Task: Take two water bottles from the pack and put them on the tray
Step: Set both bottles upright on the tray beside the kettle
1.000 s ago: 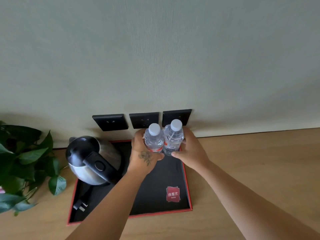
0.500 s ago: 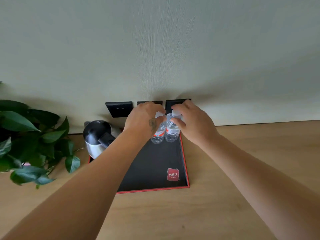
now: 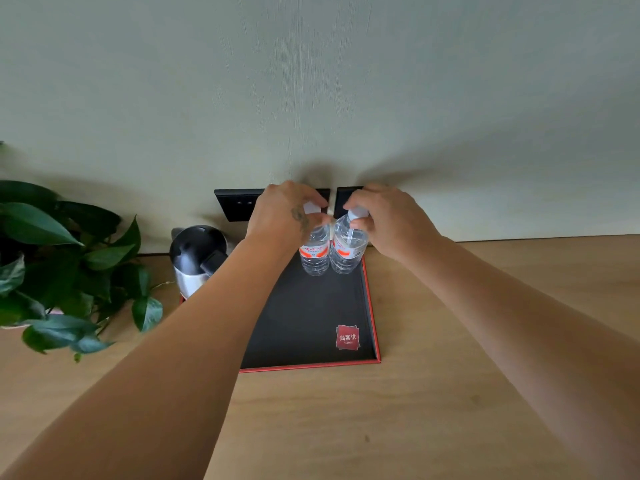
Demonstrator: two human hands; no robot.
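Note:
Two clear water bottles with red labels and white caps stand upright side by side at the far right corner of the black tray (image 3: pixel 311 323) with its red rim. My left hand (image 3: pixel 284 213) grips the cap and neck of the left bottle (image 3: pixel 314 252). The cap and neck of the right bottle (image 3: pixel 347 251) are held by my right hand (image 3: pixel 388 216). The two bottles touch each other. The pack is not in view.
A steel kettle (image 3: pixel 197 258) with a black lid stands on the tray's far left. A leafy green plant (image 3: pixel 59 271) sits at the left on the wooden counter (image 3: pixel 433 410). Black wall sockets (image 3: pixel 237 204) line the wall just behind the bottles.
Both hands have slid from the bottles' bodies up to their caps. The bottles have come down to stand on the tray's far right corner. My head has pulled back.

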